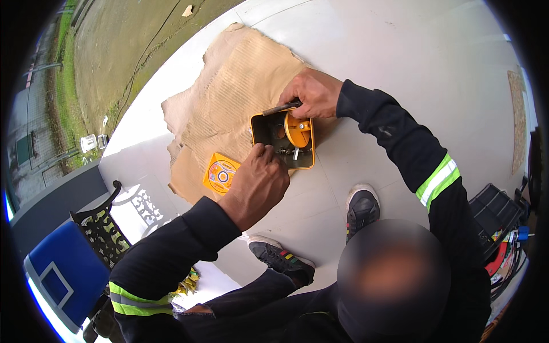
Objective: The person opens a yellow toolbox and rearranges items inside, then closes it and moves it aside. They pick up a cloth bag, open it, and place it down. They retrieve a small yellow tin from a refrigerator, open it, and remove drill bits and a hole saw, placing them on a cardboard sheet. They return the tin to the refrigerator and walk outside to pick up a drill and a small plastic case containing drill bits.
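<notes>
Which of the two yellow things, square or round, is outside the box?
The square yellow packet, lying beside the left hand. The round yellow disc sits inside the open box, close to the right hand.

bare left hand was bunched, bare right hand was curled gripping, black-sleeved left arm and black-sleeved right arm were bent
</notes>
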The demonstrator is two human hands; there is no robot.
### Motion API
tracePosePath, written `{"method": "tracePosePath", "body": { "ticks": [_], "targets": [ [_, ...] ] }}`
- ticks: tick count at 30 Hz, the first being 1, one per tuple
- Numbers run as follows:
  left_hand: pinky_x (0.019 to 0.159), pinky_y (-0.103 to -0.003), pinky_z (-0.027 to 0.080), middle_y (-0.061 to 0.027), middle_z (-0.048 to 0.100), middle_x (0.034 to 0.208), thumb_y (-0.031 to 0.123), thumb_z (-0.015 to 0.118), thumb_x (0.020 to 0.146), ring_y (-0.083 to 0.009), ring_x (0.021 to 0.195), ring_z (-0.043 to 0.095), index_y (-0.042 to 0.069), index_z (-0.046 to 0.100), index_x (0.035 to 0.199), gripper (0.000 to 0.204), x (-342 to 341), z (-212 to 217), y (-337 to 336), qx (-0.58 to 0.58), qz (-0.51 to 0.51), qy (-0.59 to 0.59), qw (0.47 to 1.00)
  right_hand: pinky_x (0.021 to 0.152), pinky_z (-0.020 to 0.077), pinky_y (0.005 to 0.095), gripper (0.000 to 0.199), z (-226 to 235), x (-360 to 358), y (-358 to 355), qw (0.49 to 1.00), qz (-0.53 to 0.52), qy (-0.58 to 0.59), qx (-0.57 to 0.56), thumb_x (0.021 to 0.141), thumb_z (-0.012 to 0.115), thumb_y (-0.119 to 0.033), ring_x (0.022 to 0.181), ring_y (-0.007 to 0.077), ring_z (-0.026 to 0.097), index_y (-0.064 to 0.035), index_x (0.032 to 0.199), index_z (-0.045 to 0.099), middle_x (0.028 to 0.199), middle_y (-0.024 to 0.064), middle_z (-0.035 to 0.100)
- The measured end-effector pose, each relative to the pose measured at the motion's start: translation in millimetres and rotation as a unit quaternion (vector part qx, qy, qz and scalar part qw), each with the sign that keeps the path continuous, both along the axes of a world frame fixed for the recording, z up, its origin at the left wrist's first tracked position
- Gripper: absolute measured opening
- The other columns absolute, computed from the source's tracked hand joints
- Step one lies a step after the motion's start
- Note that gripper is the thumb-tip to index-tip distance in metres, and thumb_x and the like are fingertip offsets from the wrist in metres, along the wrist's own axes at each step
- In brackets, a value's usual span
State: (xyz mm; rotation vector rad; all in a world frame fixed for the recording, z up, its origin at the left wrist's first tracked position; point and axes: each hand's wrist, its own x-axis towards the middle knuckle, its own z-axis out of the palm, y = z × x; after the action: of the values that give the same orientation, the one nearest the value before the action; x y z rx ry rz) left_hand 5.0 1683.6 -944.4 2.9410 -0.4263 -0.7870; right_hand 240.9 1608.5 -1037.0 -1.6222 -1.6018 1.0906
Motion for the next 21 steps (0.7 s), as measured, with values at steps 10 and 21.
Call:
{"method": "tracePosePath", "body": {
  "ticks": [10, 21],
  "targets": [
    [0.088, -0.045, 0.058, -0.0266, 0.074, 0.093, 0.014, 0.060, 0.071, -0.0369, 0.099, 0.073, 0.000, 0.074, 0.094, 0.030, 62, -26, 33, -0.076, 0.017, 0.351, 0.933, 0.067, 0.0555, 0.0365, 0.027, -1, 0, 83, 0.984, 0.173, 0.007, -0.047, 0.075, 0.080, -0.004, 0.074, 0.0229, 0.073, -0.0031, 0.102, 0.083, 0.083, 0.0116, 0.078],
    [0.115, -0.048, 0.043, -0.0385, 0.059, 0.135, 0.014, 0.059, 0.076, -0.0448, 0.130, 0.060, -0.017, 0.051, 0.139, 0.071, 34, -22, 37, -0.125, 0.033, 0.153, 0.980, 0.067, 0.0547, 0.0369, 0.029, -17, 5, 50, 0.991, 0.018, 0.119, -0.061, 0.074, 0.087, -0.014, 0.073, 0.0236, 0.070, -0.0014, 0.099, 0.081, 0.081, 0.0118, 0.075]
  ]
}}
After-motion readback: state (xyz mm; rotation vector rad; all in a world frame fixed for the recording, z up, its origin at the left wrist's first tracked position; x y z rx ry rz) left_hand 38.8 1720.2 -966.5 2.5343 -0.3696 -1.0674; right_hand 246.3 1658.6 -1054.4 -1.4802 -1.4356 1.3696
